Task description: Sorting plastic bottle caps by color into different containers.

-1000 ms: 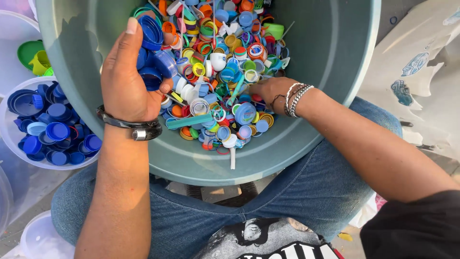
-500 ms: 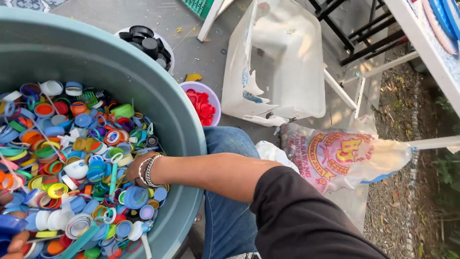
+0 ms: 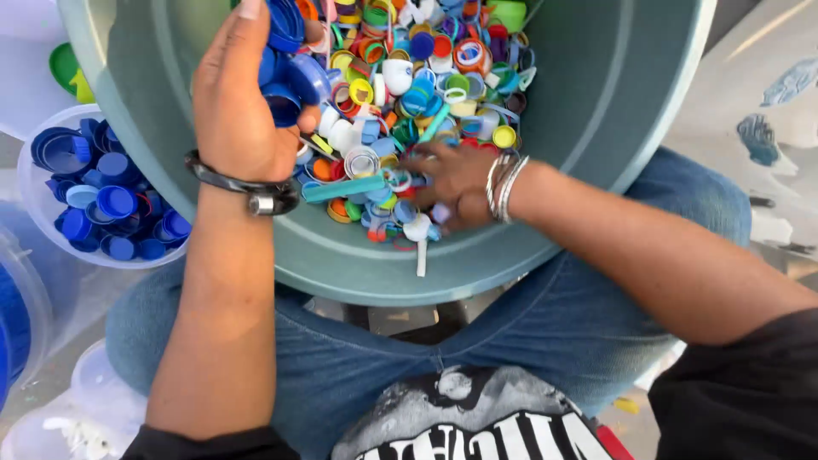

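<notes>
The blue caps (image 3: 290,51) sit in a small heap in the left hand (image 3: 239,94), which is curled around them with the fingers bent, so it is closed on the heap; a few caps show past the fingertips. This hand is held over the left part of the basin, just above the loose caps, and it wears a dark wristband (image 3: 247,187).

The right hand (image 3: 452,183) lies flat and palm down on the mixed pile of caps (image 3: 417,77), near the near edge of the pile. Its fingers are spread and press into the caps; I cannot tell if it grips one, because the fingertips are blurred. Silver bracelets (image 3: 503,183) are on its wrist.

The pile has caps and rings of many colours: blue, white, orange, green, yellow. A turquoise stick-like piece (image 3: 345,189) lies between the two hands, and a white piece (image 3: 421,255) lies at the near end of the pile.

All of this is inside a big grey-green round basin (image 3: 613,94), which rests on the person's lap on blue jeans (image 3: 528,332).

To the left, outside the basin, stands a clear tub (image 3: 38,213) filled with only blue caps. Farther left and far, a white container holds green caps (image 3: 64,68).
</notes>
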